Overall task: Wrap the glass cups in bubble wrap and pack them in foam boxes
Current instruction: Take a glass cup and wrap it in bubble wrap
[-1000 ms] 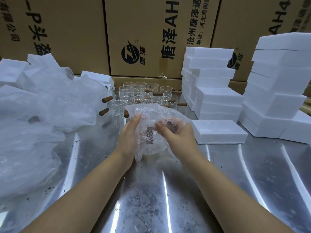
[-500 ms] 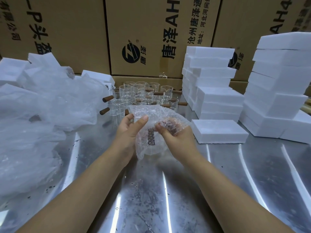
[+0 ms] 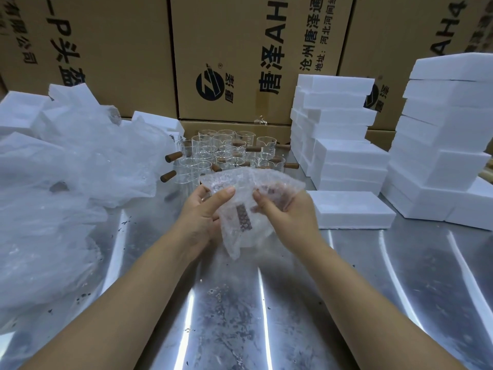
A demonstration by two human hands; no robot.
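In the middle of the frame, the left hand and right hand pinch the bubble wrap around a glass cup, probably to keep it safe.

Packing whse, stacked cartons, foam boxes

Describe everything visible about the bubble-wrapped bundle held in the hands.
The bubble-wrapped bundle is a crumpled, translucent bubble sheet folded loosely around a cup; a brown handle shows through its middle, roughly upright. It is held above the metal table, in front of the unwrapped cups. The left hand grips its left side, the right hand its right. A loose corner hangs below.
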